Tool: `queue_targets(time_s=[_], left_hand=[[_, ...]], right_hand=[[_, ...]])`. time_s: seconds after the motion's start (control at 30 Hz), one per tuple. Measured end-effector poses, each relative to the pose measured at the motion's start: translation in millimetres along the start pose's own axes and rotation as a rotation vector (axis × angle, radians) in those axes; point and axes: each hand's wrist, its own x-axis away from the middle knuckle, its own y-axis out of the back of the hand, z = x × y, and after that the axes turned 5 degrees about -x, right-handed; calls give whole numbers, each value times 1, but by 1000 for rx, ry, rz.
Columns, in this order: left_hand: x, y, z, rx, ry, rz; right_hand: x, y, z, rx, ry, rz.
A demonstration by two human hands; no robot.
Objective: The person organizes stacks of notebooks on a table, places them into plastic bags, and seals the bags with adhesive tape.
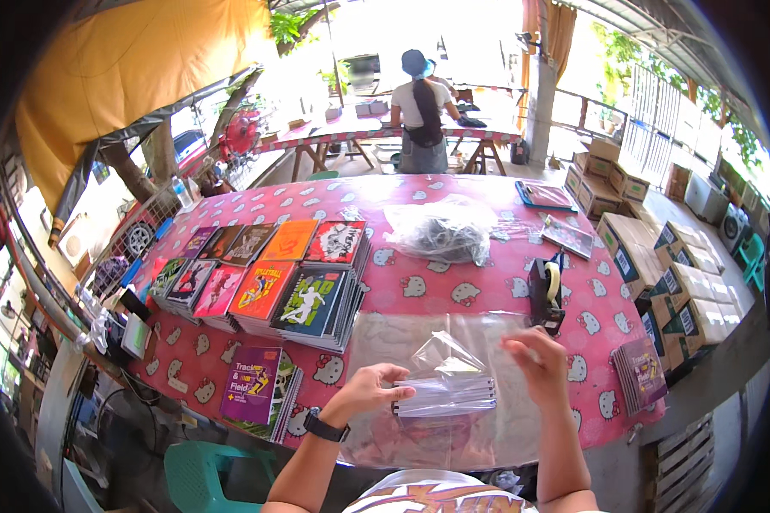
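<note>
A stack of spiral notebooks (445,398) in a clear plastic wrapper lies in front of me, the plastic's loose flap (445,352) standing up at its far side. My left hand (372,391), with a dark watch on its wrist, is at the stack's left end, thumb and fingers apart. To the right of the stack, my right hand (536,357) is raised above the table with its fingers curled together. Whatever it pinches, if anything, is too small to make out. Beyond that hand stands a black tape dispenser (546,295) with a roll of tape.
Rows of notebook stacks (269,278) fill the table's left part. A purple-covered stack (252,385) lies near left, another (637,376) at the right edge. A plastic bag (445,231) sits far centre. Cardboard boxes (684,282) stand right. A person (421,111) works at a farther table.
</note>
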Motion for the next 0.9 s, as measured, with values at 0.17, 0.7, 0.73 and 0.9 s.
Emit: queue_targets(time_s=[0.17, 0.7, 0.73, 0.9], left_hand=[[-13, -13, -3, 259, 203, 244], [-36, -30, -36, -130, -389, 151], [-38, -33, -40, -90, -392, 162], [-34, -31, -54, -102, -303, 71]], right_hand=[[7, -10, -71, -138, -686, 421], [-3, -25, -73, -366, -401, 284], [-5, -26, -70, -368, -405, 280], [-13, -13, -50, -279, -315, 330]])
